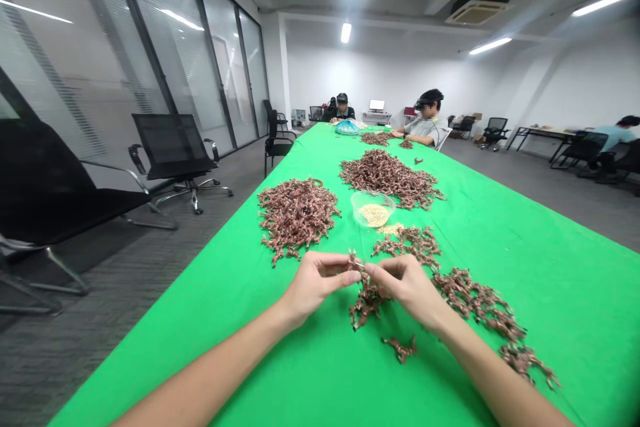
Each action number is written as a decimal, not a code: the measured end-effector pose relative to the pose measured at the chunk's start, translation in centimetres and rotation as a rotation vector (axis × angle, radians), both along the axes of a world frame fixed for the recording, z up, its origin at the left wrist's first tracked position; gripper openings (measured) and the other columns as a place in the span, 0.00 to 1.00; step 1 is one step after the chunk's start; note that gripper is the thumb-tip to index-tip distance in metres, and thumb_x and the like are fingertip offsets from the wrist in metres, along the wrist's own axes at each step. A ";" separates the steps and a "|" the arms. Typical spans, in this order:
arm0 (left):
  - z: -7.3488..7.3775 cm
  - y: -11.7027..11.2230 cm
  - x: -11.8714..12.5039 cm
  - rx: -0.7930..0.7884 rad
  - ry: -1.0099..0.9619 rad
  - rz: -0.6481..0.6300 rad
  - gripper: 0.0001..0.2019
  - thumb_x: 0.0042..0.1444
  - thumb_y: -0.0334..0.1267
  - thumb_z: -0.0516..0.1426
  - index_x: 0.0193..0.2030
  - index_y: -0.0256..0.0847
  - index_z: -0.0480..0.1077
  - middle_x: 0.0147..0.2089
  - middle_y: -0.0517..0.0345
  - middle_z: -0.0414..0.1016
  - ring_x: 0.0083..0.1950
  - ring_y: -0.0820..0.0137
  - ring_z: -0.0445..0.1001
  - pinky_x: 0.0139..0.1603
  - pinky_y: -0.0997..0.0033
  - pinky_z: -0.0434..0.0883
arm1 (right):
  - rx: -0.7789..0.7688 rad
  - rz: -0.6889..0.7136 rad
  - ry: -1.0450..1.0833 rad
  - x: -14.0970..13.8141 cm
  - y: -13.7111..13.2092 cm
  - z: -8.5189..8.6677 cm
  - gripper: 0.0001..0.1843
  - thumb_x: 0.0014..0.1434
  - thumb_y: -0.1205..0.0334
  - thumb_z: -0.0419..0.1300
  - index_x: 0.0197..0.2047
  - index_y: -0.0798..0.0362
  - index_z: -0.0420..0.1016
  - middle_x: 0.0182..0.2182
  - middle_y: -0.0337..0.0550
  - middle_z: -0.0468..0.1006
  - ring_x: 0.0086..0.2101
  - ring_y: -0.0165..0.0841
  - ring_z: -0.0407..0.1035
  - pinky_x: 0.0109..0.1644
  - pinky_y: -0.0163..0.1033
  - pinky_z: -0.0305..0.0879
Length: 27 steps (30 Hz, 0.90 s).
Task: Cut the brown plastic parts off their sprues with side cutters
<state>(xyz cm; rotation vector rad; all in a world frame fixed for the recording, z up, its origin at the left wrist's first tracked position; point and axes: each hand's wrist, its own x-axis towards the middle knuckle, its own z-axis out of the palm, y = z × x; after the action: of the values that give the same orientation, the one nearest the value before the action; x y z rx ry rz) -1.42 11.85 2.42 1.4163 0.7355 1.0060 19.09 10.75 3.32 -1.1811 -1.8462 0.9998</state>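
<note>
Grey carpet and glass walls surround a long desk [560, 287] covered with green cloth, and its left edge runs slanting away beside black chairs [165, 143]. Near the front, both hands meet over the desk, almost touching at the fingertips. The left hand [315, 280] is closed with thumb and fingers on a small brown figure [353, 255], which is lifted above the cloth, probably so that it can be seen and turned easily. The right hand [407, 283] pinches, as it seems, the end of a thin light piece [359, 265] against this figure; what piece it is, I cannot tell. Just below the hands lies a small heap [367, 303], partly hidden, and nearer a single loose figure [401, 349]. Beyond the hands stands a clear bowl [357, 212] with pale bits [374, 215], perhaps put in the middle so that either hand can reach it. Some spilled bits [390, 229] lie beside its right side. Left pile [300, 213] and far pile [387, 177] stand on two sides of the bowl, with a gap between them; a scattered row [477, 303] bends along the right forearm, so moving that elbow outward could disturb it. More free room is at the left forearm, up to the desk edge. Two people [423, 120] sit farther along.
</note>
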 end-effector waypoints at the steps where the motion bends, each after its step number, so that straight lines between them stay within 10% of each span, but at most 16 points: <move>1: 0.0 0.0 0.0 -0.010 -0.010 0.020 0.15 0.52 0.39 0.68 0.46 0.37 0.80 0.45 0.49 0.84 0.47 0.61 0.80 0.53 0.65 0.74 | -0.013 -0.004 0.024 0.0 0.0 0.0 0.31 0.64 0.38 0.55 0.21 0.55 0.70 0.17 0.33 0.55 0.20 0.26 0.46 0.24 0.36 0.40; 21: 0.5 -0.1 0.1 -0.041 -0.028 0.012 0.17 0.50 0.39 0.69 0.47 0.37 0.80 0.45 0.47 0.83 0.46 0.60 0.81 0.51 0.61 0.76 | 0.013 0.000 0.029 0.0 0.0 0.1 0.32 0.64 0.38 0.56 0.19 0.54 0.66 0.17 0.32 0.55 0.20 0.26 0.46 0.24 0.36 0.41; 27: 0.8 -0.1 -0.2 0.145 0.073 0.049 0.17 0.51 0.39 0.68 0.48 0.37 0.80 0.49 0.47 0.82 0.52 0.57 0.79 0.58 0.58 0.73 | -0.218 0.110 0.167 0.2 -0.2 0.4 0.32 0.63 0.36 0.56 0.21 0.56 0.72 0.13 0.35 0.63 0.16 0.25 0.51 0.21 0.35 0.44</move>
<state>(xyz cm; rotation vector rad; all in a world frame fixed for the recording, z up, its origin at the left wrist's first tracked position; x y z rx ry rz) -1.60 11.70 3.24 1.5739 0.7666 1.0675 19.30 10.52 3.70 -1.0923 -1.7181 1.3480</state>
